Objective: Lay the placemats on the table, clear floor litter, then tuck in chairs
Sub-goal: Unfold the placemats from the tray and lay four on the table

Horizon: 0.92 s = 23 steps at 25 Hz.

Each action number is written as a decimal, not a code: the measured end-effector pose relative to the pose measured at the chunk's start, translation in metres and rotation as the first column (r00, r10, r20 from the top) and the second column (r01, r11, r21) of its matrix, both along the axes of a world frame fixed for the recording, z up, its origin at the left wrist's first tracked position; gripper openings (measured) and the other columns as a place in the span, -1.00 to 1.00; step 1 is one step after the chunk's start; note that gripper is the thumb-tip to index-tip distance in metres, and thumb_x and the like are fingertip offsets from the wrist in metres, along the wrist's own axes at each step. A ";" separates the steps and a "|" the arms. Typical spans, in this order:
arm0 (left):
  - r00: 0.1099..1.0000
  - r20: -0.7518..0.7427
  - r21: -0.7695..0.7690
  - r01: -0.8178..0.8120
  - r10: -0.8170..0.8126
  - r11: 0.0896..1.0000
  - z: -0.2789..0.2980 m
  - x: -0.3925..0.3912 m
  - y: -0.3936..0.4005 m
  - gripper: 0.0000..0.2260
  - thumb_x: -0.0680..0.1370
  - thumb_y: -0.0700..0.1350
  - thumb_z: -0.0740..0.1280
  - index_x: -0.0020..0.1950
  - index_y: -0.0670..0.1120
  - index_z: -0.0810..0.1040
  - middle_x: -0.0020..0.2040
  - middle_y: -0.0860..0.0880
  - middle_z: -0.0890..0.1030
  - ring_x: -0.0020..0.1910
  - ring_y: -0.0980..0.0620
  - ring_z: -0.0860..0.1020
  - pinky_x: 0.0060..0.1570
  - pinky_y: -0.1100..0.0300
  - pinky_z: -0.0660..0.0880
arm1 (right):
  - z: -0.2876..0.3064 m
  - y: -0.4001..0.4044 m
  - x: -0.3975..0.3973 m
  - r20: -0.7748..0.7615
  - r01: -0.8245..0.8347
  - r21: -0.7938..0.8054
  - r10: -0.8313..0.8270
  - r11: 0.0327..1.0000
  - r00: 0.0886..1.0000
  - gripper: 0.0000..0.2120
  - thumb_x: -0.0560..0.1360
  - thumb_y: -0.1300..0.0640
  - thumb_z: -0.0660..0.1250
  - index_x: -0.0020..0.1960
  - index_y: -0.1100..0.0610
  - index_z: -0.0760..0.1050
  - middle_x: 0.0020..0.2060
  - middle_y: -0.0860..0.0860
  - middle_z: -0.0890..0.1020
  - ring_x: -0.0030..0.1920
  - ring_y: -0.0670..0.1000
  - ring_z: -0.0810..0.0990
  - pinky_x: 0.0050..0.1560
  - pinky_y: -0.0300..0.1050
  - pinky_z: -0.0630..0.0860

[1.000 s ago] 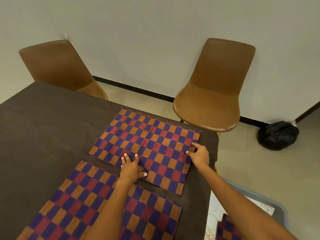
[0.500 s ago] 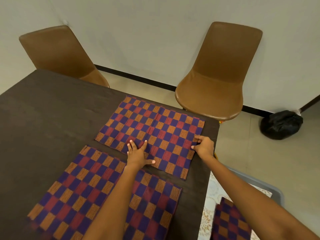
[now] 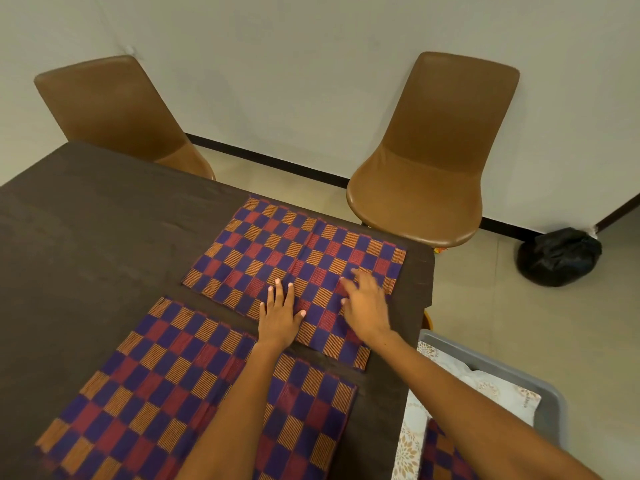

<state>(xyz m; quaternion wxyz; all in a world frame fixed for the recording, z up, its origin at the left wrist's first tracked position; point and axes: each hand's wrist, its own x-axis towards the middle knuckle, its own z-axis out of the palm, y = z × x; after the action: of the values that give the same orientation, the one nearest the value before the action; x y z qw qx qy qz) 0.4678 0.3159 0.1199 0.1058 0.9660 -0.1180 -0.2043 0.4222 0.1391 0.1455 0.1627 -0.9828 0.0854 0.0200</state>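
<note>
My right hand (image 3: 365,306) has let go of the far placemat's (image 3: 294,268) 3 o'clock edge and now lies flat on it beside my flat left hand (image 3: 278,315), so I judge this placemat settled at the bench's (image 3: 86,237) 1 o'clock corner

The right hand (image 3: 365,306) has released its pinch on the right edge of the far placemat (image 3: 294,268) and shifted inward; it now lies over the mat with fingers spread, blurred by motion. The left hand (image 3: 280,315) has slid slightly farther onto the same placemat, fingers straight and flat on the cloth.
</note>
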 end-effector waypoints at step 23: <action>0.968 -0.242 -0.115 -0.090 0.060 0.989 -0.012 0.014 0.007 -0.15 0.56 0.21 0.17 0.49 -0.08 -0.40 0.46 -0.10 -0.49 0.43 -0.17 -0.46 0.43 -0.09 -0.33 | -0.045 0.042 0.104 -0.093 -0.518 -0.013 0.514 0.856 0.853 -0.14 0.37 -0.45 -0.40 0.55 -0.02 -0.13 0.55 -0.06 -0.13 0.54 -0.03 -0.20 0.53 0.10 -0.18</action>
<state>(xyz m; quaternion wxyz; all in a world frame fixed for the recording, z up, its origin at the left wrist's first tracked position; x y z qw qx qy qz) 0.4819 0.3231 0.1082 0.1871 0.9298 -0.0803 -0.3068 0.5257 0.1808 0.1009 0.1292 -0.9707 -0.1739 0.1036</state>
